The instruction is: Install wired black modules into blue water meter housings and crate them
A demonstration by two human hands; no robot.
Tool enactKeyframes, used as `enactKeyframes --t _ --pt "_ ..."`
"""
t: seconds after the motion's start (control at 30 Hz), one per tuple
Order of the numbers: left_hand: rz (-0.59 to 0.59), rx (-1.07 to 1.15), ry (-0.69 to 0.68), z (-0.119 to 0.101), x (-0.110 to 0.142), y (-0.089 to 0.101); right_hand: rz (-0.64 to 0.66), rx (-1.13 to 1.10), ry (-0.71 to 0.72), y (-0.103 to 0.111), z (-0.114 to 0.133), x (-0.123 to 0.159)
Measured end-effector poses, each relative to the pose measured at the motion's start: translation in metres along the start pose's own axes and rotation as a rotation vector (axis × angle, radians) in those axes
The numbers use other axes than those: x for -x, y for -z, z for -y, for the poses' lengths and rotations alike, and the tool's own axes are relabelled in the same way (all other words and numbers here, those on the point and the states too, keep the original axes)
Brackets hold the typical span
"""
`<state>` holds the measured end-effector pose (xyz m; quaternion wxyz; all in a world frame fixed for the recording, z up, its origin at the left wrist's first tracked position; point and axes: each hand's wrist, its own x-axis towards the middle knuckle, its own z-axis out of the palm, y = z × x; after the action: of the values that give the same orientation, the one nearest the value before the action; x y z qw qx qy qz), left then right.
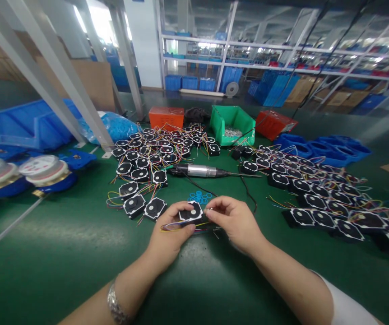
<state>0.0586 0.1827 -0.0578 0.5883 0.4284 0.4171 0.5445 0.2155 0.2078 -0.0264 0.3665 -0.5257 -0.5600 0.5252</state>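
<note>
My left hand (171, 232) is closed round a black motor-like unit (191, 212) with a white-edged top, a pale round centre and thin coloured wires. Close to the unit's right side, my right hand (231, 221) pinches with thumb and forefinger; something small and pale shows at the fingertips, too small to name. Just beyond both hands lies a small heap of blue rings (199, 197). Behind the rings, an electric screwdriver (201, 170) lies on its side, its bit pointing right.
Similar black units crowd the green table (89, 271) at left and right. A green bin (231, 128) holds small metal parts. Round brass-and-blue meters (45, 174) stand at left near a blue bin (32, 124). Orange boxes (166, 118) and blue plastic parts (326, 151) sit further back.
</note>
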Motion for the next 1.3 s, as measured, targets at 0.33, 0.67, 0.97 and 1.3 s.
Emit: enactKeyframes --t 0.33,0.67,0.97,1.3 --pt "-0.043 -0.066 -0.061 -0.003 0.0 -0.002 -0.043 0.212 0.041 -0.009 -0.007 0.005" --pt "-0.09 0.206 0.102 0.0 -0.002 -0.003 -0.116 0.805 0.897 -0.012 -0.017 0.013" --pt "0.065 0.437 0.281 -0.009 -0.003 -0.001 -0.141 0.062 0.159 0.001 -0.004 0.003" --pt "0.086 0.431 0.35 -0.013 0.002 -0.005 -0.08 0.159 0.148 -0.001 0.002 0.003"
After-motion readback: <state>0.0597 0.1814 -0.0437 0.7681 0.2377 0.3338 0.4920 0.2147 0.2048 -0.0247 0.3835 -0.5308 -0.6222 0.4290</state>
